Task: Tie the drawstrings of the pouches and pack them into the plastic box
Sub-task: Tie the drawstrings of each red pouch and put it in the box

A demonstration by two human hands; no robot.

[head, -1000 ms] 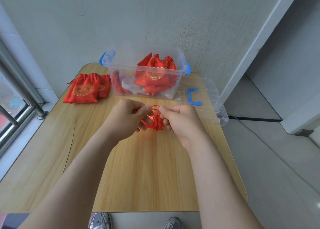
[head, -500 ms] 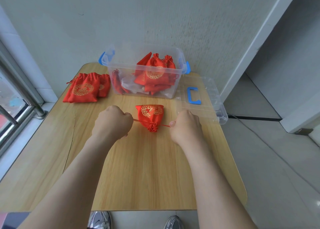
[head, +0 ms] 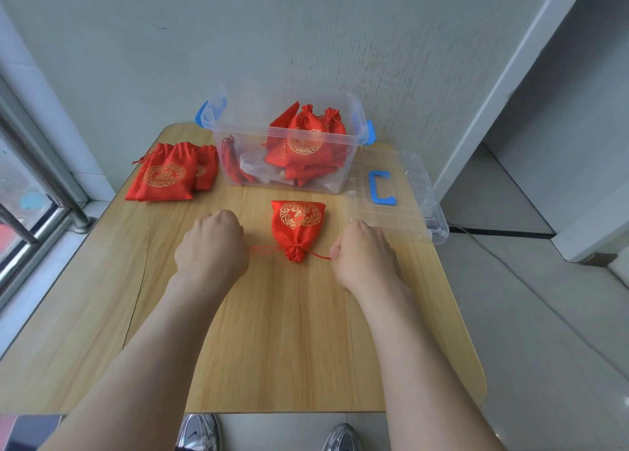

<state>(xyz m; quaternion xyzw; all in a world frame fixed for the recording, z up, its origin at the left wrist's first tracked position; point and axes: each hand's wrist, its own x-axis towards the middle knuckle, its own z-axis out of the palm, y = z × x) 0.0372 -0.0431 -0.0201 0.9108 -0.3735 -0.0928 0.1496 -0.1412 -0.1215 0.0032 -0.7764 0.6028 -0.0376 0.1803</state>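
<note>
**Item:** red pouch [head: 296, 227], gold emblem up, lying flat on the table [head: 289, 331] between the two hands, just in front of the plastic box [head: 282, 136]. The neck is gathered into a tight rosette at the near end and the base points toward the box

**Drawstring** [head: 318, 255]: thin red cord leaving the neck to either side, drawn out nearly level; the left run is faint and blurred

**Left hand** [head: 212, 244]: curled into a fist, knuckles up, cord running into it; fingertips hidden

**Right hand** [head: 364, 251]: curled likewise, cord end pinched at the thumb side

**Condition:** neck cinched; whether a knot is formed cannot be told

**Risks, as judged:**
1. An uneven pull would drag the light pouch sideways across the smooth table instead of tightening it
2. The thin cord could slip from a pinch, or snap if overstrained
3. If let go without a knot, the satin neck is likely to loosen again
4. The right hand sits just beside the clear lid [head: 394, 208], which overhangs the table's right edge, so a knock could tip it off

**Surroundings:**
- Packed pouches [head: 306, 140] are heaped toward the right of the box, with room left beside them
- A stack of flat pouches [head: 170, 174] lies at the far left of the table, well apart, probably awaiting tying
</note>
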